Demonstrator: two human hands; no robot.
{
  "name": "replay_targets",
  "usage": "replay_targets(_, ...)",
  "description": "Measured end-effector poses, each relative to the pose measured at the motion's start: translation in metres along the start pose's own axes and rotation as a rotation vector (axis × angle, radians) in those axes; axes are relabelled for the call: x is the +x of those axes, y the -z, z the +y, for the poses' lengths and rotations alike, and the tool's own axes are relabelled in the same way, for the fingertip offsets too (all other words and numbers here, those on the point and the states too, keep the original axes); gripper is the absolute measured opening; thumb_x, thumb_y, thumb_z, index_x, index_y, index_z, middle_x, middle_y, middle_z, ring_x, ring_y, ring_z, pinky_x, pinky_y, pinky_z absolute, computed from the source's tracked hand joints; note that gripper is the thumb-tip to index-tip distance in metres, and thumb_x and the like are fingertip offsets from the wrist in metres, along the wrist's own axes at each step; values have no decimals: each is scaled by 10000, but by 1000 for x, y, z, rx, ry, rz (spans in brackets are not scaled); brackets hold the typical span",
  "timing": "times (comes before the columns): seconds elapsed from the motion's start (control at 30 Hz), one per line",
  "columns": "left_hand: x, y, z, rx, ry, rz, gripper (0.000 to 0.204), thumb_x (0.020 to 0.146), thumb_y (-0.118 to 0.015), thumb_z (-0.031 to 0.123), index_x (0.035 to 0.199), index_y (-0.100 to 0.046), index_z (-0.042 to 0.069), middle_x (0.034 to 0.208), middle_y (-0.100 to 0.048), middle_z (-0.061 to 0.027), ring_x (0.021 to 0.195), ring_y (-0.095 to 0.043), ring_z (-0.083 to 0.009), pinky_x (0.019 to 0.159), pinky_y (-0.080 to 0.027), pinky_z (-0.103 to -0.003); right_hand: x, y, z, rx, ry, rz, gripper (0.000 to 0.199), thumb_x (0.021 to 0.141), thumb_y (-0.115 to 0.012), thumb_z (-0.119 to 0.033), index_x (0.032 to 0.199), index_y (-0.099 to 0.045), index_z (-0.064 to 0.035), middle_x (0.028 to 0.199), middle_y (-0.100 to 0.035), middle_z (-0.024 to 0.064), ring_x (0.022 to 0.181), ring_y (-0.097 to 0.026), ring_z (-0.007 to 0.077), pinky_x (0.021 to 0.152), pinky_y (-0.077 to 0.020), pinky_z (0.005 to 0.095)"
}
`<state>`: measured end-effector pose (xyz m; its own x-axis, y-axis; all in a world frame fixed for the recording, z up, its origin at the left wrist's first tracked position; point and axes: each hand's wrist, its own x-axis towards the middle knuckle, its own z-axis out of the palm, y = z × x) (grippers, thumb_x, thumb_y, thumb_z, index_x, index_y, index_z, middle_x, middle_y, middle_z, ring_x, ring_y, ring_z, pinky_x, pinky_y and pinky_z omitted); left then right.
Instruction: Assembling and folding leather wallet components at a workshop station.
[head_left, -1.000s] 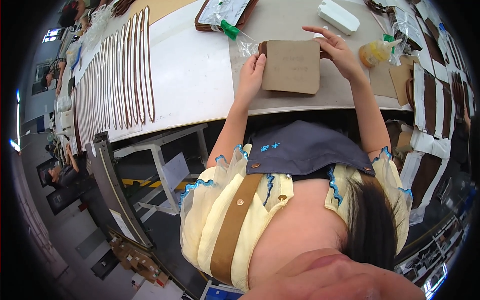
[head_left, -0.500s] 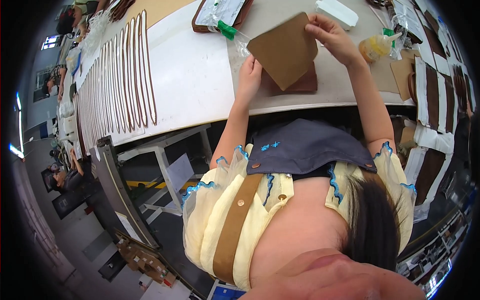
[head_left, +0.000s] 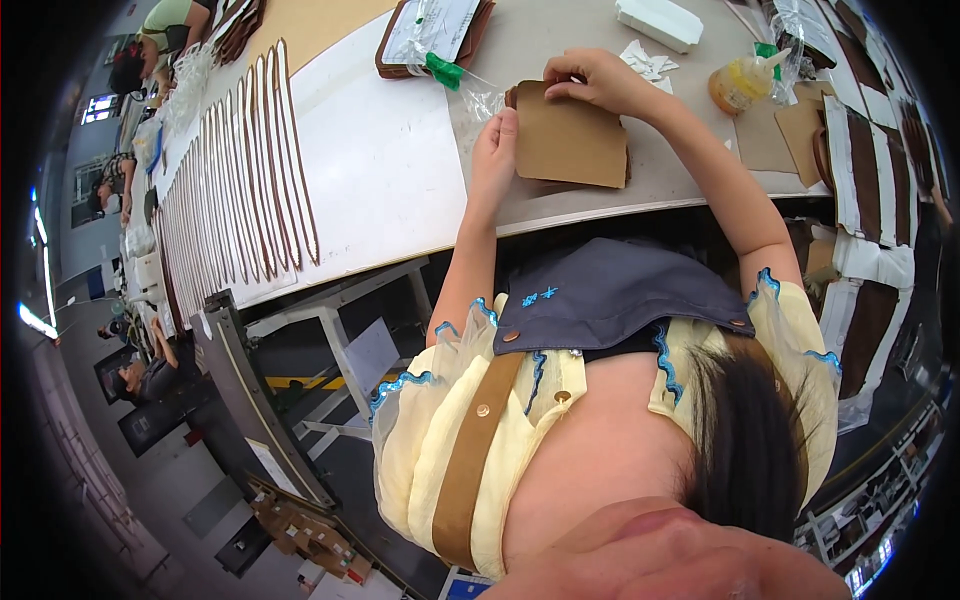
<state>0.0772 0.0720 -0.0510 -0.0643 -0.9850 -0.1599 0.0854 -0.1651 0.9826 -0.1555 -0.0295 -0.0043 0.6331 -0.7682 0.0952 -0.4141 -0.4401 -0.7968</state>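
Observation:
A tan leather panel [head_left: 572, 140] with rounded corners lies nearly square to the table's front edge, over darker brown leather pieces [head_left: 626, 165] that show only along its rim. My left hand [head_left: 493, 152] is closed at the left edge, its thumb up along the side of the panel. At the far edge, my right hand [head_left: 598, 82] has its fingers bent over the panel in a pinch. The undersides of both grips are hidden.
A bagged leather stack [head_left: 435, 35] with a green tie is at the far left. A white block [head_left: 660, 25], white scraps [head_left: 650, 66] and a glue bottle [head_left: 742, 86] stand to the right. Long brown strips [head_left: 265, 160] line the left side.
The tan panel has turned and come down flatter over the brown pieces. My right hand has moved left from its corner to the far edge, uncovering the white scraps.

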Motion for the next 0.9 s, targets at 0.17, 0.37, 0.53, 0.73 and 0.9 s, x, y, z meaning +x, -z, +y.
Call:
replay_targets(0.17, -2, -9, 4, -55, 42, 3, 363, 1094, -674, 194, 1352, -591, -49, 1195, -734, -92, 1064, -691, -116, 944, -547, -256, -2, -6, 9, -204, 124, 95, 236, 959, -783, -191, 1145, -711, -66, 1175, -701, 90, 1116, -646, 280, 927, -528, 360)
replay_targets(0.37, -13, -10, 6, -75, -12, 67, 332, 1080, -678, 124, 1344, -577, -50, 1262, -715, -105, 1135, -682, -129, 994, -536, -270, -48, -23, 9, 36, -1, 583, 573, 974, -811, -327, 1409, -580, -35, 1300, -658, 116, 1196, -647, 252, 1030, -523, 376)
replay_targets(0.53, -20, -21, 17, -200, -67, 81, 302, 1076, -673, 86, 1338, -569, -21, 1275, -691, -74, 1185, -641, -117, 1049, -494, -274, -95, -54, -11, 459, -185, 418, 620, 993, -810, -219, 1462, -485, 23, 1368, -636, 156, 1256, -635, 212, 1095, -507, 370)
replay_targets(0.73, -30, -18, 20, -29, -475, 22, 358, 1065, -634, 5, 1406, -530, 32, 1300, -625, -49, 1231, -579, -141, 1110, -426, -305, -96, -33, -15, 393, -193, 379, 536, 962, -746, 40, 1435, -524, -84, 1304, -629, 41, 1243, -611, 144, 1074, -477, 298)
replay_targets(0.9, -36, -28, -15, 121, -329, 14, 536, 1038, -681, 81, 1516, -448, 11, 1396, -605, -131, 1340, -566, -257, 1166, -411, -380, -101, -64, -2, 385, -131, 502, 539, 952, -735, 31, 1443, -521, -35, 1282, -713, 101, 1204, -688, 219, 1019, -542, 346)
